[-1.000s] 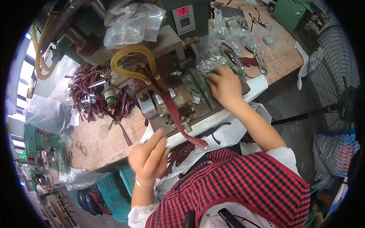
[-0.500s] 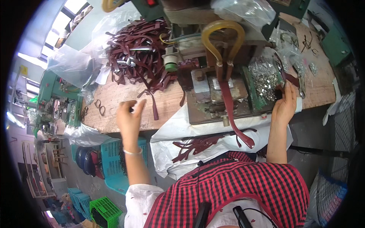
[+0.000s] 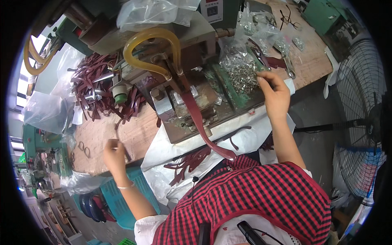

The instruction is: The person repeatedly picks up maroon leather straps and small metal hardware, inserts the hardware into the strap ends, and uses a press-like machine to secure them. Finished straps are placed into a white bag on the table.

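My left hand (image 3: 113, 152) pinches the near end of a dark red leather strap (image 3: 121, 136) on the wooden bench, just in front of a heap of similar straps (image 3: 98, 92). My right hand (image 3: 274, 90) reaches into a pile of small silver metal fittings (image 3: 241, 71) in a clear bag, fingertips pinched together among them. Between my hands stands a press machine (image 3: 183, 94) with a yellow hose loop (image 3: 152, 49). One long maroon strap (image 3: 200, 122) hangs from it toward my lap.
A white plastic sheet (image 3: 253, 136) drapes over the bench edge with more straps (image 3: 188, 163) lying on it. Pliers (image 3: 261, 53) lie behind the fittings. A floor fan (image 3: 359, 122) stands at the right. A teal crate (image 3: 134, 196) sits below left, clear bags (image 3: 45, 110) at far left.
My left hand has dropped to the bench and closed on a strap end. My right hand moved up from the bench edge into the pile of fittings.
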A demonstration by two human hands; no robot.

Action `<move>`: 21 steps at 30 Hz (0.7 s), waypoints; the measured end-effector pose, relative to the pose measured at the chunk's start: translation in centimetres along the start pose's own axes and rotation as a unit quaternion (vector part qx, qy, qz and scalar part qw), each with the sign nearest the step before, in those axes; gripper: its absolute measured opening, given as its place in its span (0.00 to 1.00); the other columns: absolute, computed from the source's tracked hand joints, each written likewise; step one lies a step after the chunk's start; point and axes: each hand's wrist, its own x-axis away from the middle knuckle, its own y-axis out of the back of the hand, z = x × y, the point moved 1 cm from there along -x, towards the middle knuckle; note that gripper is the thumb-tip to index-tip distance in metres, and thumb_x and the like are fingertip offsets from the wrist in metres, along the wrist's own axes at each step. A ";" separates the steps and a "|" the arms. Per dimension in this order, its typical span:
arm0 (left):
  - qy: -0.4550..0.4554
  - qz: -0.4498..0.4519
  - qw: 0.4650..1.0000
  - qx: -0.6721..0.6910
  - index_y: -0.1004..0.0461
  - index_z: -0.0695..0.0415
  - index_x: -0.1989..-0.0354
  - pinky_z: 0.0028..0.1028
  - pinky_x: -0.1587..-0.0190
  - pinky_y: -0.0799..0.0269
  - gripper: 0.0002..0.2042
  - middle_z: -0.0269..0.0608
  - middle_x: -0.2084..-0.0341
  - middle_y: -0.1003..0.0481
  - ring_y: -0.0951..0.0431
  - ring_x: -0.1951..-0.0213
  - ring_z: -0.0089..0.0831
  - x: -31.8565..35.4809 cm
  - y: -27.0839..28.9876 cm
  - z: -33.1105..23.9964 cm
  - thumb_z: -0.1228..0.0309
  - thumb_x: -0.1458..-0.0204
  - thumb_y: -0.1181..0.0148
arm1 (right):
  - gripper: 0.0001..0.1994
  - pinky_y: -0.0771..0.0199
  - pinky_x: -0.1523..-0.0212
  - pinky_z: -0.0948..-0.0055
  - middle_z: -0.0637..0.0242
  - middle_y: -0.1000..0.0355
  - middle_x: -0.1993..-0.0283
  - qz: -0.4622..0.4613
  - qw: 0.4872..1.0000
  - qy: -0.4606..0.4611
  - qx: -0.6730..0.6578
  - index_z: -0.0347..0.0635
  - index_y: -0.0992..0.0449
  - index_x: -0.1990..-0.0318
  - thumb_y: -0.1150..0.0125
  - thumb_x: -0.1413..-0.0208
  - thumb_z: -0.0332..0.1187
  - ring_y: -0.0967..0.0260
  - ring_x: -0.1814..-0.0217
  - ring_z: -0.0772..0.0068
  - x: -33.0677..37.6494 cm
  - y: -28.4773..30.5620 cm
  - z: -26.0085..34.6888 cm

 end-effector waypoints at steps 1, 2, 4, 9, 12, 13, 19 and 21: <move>0.038 0.013 0.997 0.060 0.22 0.63 0.67 0.27 0.71 0.30 0.05 0.41 0.79 0.22 0.23 0.76 0.26 -0.7 0.5 -0.1 0.73 0.46 0.40 | 0.07 0.30 0.53 0.80 0.69 0.21 0.60 0.011 1.000 -0.012 -0.007 0.35 0.19 0.58 0.36 0.43 0.23 0.27 0.58 0.81 0.5 0.5 0.2; 0.036 -0.004 0.991 0.130 0.23 0.63 0.66 0.25 0.72 0.31 0.05 0.38 0.79 0.23 0.23 0.75 0.23 -1.2 0.8 0.5 0.74 0.44 0.40 | 0.06 0.28 0.53 0.79 0.69 0.21 0.60 0.047 0.999 0.000 0.007 0.36 0.18 0.59 0.36 0.43 0.24 0.27 0.58 0.81 0.7 0.4 1.1; 0.020 -0.069 0.977 0.201 0.24 0.64 0.61 0.19 0.75 0.33 0.06 0.34 0.76 0.23 0.24 0.75 0.19 -3.1 0.0 1.1 0.74 0.40 0.40 | 0.06 0.27 0.54 0.78 0.68 0.20 0.61 0.125 0.991 0.016 -0.038 0.36 0.18 0.59 0.35 0.43 0.24 0.25 0.59 0.79 0.8 -1.5 4.1; -0.035 -0.058 0.917 0.394 0.23 0.65 0.59 0.17 0.75 0.34 0.08 0.31 0.74 0.23 0.26 0.73 0.15 -4.6 -5.7 -1.4 0.72 0.39 0.38 | 0.07 0.24 0.55 0.72 0.61 0.20 0.63 0.202 0.970 0.132 0.005 0.37 0.20 0.60 0.35 0.46 0.26 0.21 0.58 0.69 -0.2 -8.7 8.6; -0.039 -0.058 0.890 0.450 0.24 0.65 0.62 0.17 0.73 0.33 0.07 0.32 0.74 0.24 0.27 0.74 0.16 -1.6 -6.1 -6.3 0.72 0.38 0.39 | 0.09 0.25 0.56 0.72 0.60 0.20 0.64 0.186 0.978 0.054 -0.079 0.35 0.23 0.58 0.37 0.46 0.25 0.21 0.58 0.70 1.2 -10.8 7.7; -0.039 -0.061 0.880 0.469 0.24 0.65 0.62 0.18 0.73 0.32 0.06 0.33 0.74 0.24 0.27 0.74 0.17 -0.7 -6.0 -7.1 0.73 0.37 0.40 | 0.10 0.25 0.55 0.73 0.61 0.20 0.64 0.180 0.978 0.048 -0.091 0.35 0.24 0.57 0.37 0.46 0.25 0.21 0.58 0.72 1.5 -10.8 7.5; -0.273 -0.167 0.782 0.536 0.27 0.66 0.62 0.22 0.75 0.30 0.11 0.51 0.68 0.21 0.26 0.76 0.28 1.1 2.3 -15.8 0.70 0.32 0.51 | 0.17 0.27 0.51 0.77 0.64 0.24 0.56 0.228 0.945 -0.068 -0.227 0.32 0.30 0.49 0.37 0.45 0.21 0.26 0.54 0.78 1.3 -11.1 8.2; -0.383 -0.189 0.767 0.478 0.28 0.67 0.61 0.22 0.76 0.30 0.13 0.53 0.68 0.23 0.27 0.76 0.29 2.0 5.3 -17.9 0.67 0.32 0.50 | 0.17 0.26 0.54 0.75 0.63 0.22 0.59 0.217 0.952 -0.074 -0.204 0.33 0.29 0.50 0.37 0.47 0.23 0.23 0.59 0.77 1.5 -11.3 9.5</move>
